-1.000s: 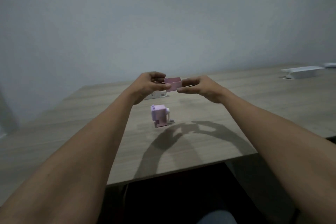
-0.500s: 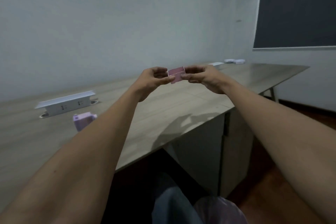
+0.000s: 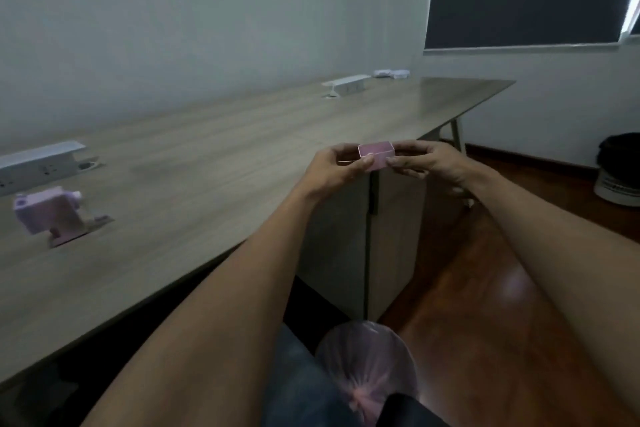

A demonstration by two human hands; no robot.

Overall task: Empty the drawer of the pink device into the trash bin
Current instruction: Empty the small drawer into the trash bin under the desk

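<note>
A: In the head view, centre frame, our left hand (image 3: 341, 166) and right hand (image 3: 424, 159) pinch the ends of the drawer (image 3: 376, 156), open side up, out past the table (image 3: 207, 163) edge.

B: We should keep it level, lower it over the bin (image 3: 363, 357) at bottom centre, then tip.

A: The pink device (image 3: 52, 211) sits mid-left. Our knee, just beside the bin, may crowd us.
</note>
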